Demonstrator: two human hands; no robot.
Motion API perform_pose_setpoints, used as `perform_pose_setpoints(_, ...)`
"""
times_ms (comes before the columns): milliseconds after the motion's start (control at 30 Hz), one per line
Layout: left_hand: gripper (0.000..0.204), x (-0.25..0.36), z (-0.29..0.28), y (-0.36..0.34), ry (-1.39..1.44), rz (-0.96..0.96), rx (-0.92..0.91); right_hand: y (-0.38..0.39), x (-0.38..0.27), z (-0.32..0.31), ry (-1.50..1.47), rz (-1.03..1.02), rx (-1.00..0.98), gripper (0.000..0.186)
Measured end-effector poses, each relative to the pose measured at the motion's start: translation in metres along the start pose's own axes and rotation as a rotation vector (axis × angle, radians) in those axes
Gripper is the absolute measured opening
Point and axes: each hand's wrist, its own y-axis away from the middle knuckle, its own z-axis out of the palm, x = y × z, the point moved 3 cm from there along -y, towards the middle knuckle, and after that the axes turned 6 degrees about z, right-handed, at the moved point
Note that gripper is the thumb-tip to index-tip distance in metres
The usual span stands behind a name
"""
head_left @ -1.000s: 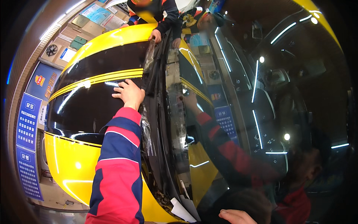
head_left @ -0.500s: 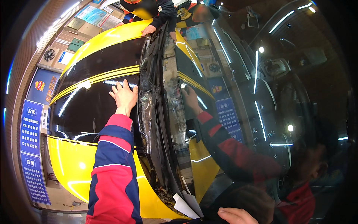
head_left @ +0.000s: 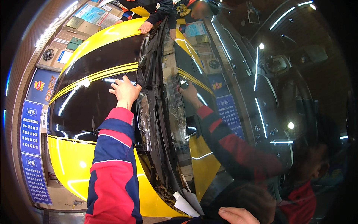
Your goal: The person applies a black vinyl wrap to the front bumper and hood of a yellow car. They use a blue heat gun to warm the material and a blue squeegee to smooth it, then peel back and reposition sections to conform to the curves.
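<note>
My left hand (head_left: 126,92) lies palm down on the glossy black panel of a yellow-and-black car hood (head_left: 85,112), close to its rear edge. Its fingers are spread and slightly bent, the thumb out toward that edge. Beside the hand, crumpled clear film (head_left: 146,127) hangs along the hood's rear edge. Only part of my right hand (head_left: 238,216) shows at the lower border, by the dark windshield (head_left: 238,175). Its visible fingers are extended and hold nothing I can see. Yellow stripes (head_left: 100,77) cross the hood beyond my left hand.
Across the hood, a co-worker's hand (head_left: 145,27) rests on its far rear corner. Between hood and windshield runs a black cowl gap (head_left: 160,149) with dry leaves in it. A white rolled piece (head_left: 183,205) lies at its near end. Blue wall boards (head_left: 31,130) stand left.
My left hand has shifted slightly right against the hood, its fingers more bent and the thumb farther out. The film beside it hangs a little differently. My right hand has barely moved.
</note>
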Motion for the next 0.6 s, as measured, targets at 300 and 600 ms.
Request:
perform_pose_setpoints(300,0.050,-0.044,-0.013,0.041,0.595,0.204,0.116,0.005,-0.004,0.005,0.000,0.004,-0.005,0.042)
perform_pose_setpoints(600,0.057,-0.062,-0.046,0.285,0.228,0.512,-0.194,0.016,-0.003,0.017,0.062,-0.040,0.055,0.041)
